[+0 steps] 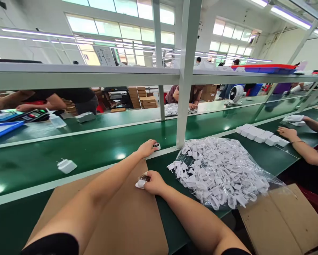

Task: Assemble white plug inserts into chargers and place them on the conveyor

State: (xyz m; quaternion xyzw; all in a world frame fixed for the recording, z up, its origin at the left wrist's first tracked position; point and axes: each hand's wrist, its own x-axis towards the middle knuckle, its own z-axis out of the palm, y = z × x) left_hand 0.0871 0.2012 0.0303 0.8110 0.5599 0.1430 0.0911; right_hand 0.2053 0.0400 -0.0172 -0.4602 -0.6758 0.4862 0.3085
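Observation:
My left hand (147,147) reaches forward to the edge of the green conveyor belt (100,148), its fingers closed on a small white plug part (156,145) that rests at the belt's edge. My right hand (154,182) is closer to me, over the brown cardboard sheet (127,219), pinching another small white plug part (141,182). A clear plastic bag (222,171) piled with several white plug parts lies just right of my right hand.
A finished white adapter (66,165) lies on the belt at left. A co-worker's hand (288,132) at right rests by a row of white adapters (260,135). A metal post (184,88) stands ahead; a fan (235,95) and other workers are across the line.

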